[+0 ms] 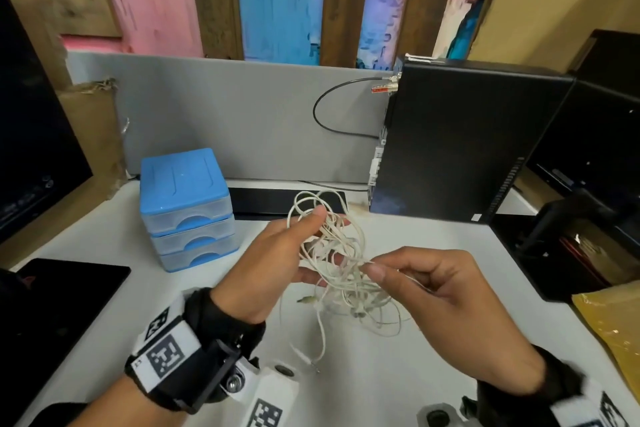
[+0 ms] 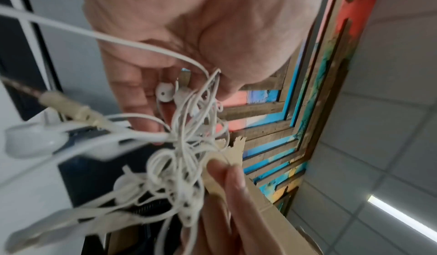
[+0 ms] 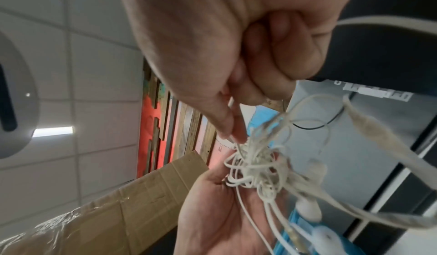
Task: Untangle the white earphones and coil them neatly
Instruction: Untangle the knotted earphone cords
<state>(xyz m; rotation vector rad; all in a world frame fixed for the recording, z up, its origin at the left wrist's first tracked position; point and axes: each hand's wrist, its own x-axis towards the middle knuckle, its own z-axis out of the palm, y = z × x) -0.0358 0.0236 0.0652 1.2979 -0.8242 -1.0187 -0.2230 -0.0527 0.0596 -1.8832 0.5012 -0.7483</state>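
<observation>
While my left hand (image 1: 277,253) cradles the knotted white earphones (image 1: 337,265) above the worktop (image 1: 398,374) — thumb clamping loops to steady the bundle — my right hand (image 1: 429,288) pinches one strand at the knot's edge, placed, I judge, to draw it free.

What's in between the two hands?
The tangled white earphones hang between the left hand and right hand, over the white desk; the head view shows it.
</observation>
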